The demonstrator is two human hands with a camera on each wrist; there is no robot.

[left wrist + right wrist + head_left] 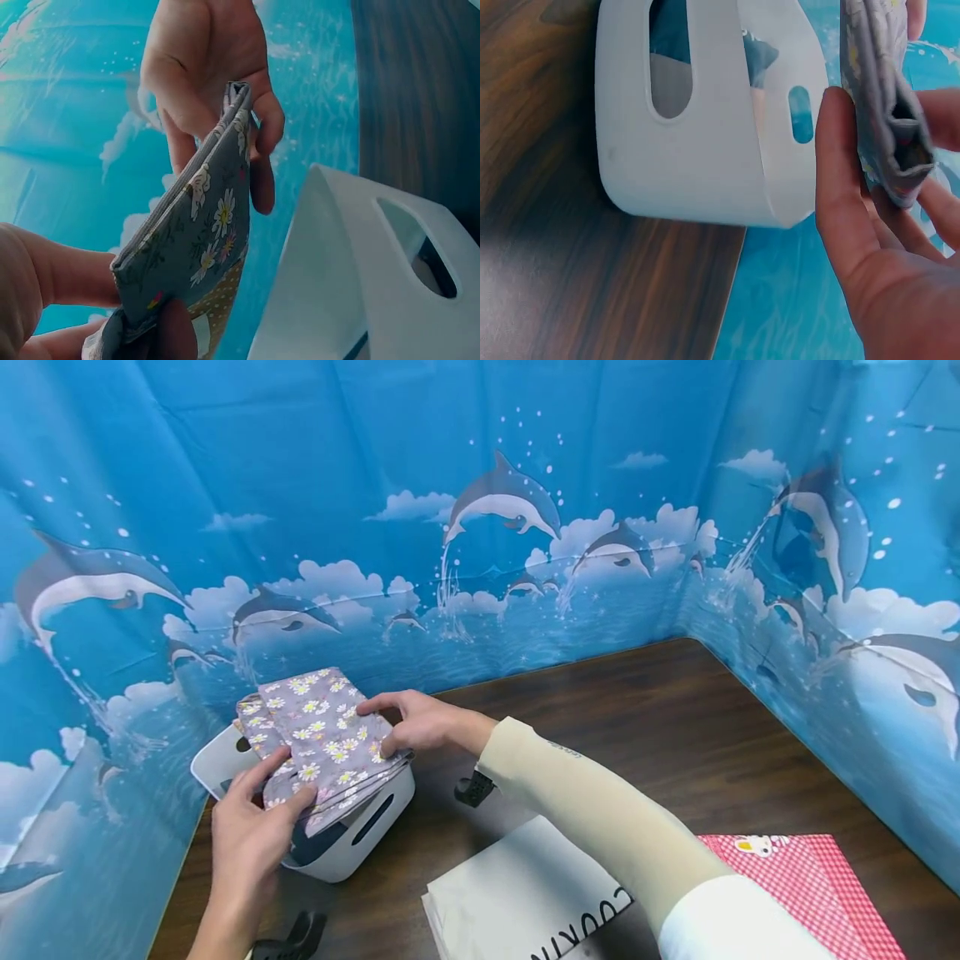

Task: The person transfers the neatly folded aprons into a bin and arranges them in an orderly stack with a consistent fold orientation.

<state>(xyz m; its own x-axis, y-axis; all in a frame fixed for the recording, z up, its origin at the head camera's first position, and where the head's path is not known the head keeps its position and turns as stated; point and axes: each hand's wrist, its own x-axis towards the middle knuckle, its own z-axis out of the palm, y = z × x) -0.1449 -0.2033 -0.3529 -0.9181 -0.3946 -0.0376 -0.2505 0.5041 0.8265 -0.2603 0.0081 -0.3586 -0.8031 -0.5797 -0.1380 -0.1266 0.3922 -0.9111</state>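
Observation:
Both hands hold a folded grey-mauve cloth with a daisy print [322, 727] above a white plastic basket [382, 835]. The left hand [251, 827] pinches its near left edge, thumb on one side and fingers on the other. At the opposite edge, the right hand [431, 722] grips the cloth between thumb and fingers. The left wrist view shows the folded cloth [195, 225] edge-on, layers stacked, with a tan dotted part below. Seen from the right wrist, the basket [682, 165] has oval handle slots and dark fabric [759, 58] inside; the cloth hides much of its opening.
A folded white cloth with black lettering [517, 885] lies on the dark wooden table [600, 710], partly under the right arm. To the right is a red-and-white checked cloth [817, 885]. A blue dolphin-print curtain [360, 460] stands behind and at both sides.

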